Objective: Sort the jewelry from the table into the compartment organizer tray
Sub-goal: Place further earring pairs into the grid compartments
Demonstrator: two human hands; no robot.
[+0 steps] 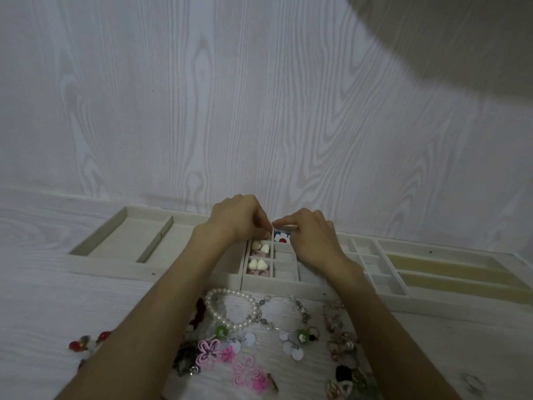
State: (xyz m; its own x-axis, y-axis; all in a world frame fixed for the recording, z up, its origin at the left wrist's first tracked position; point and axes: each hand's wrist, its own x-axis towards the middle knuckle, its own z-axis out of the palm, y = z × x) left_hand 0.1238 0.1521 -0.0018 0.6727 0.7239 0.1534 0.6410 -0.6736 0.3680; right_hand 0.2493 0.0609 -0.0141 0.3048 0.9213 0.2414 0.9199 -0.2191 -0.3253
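Head view: both hands meet over the back row of the compartment organizer tray (288,280), at 12 o'clock from the jewelry heap. The left hand (239,219) has its fingers curled down, grip pinched at a divider; what it holds cannot be told. The right hand (310,236) points its forefinger toward the left hand, beside a flower piece (281,236) lying in a back compartment. Heart pieces (259,256) fill two compartments just left. On the desk (43,298), at 6 o'clock from the tray, lie a pearl bracelet (230,310), pink flowers (245,370) and rings.
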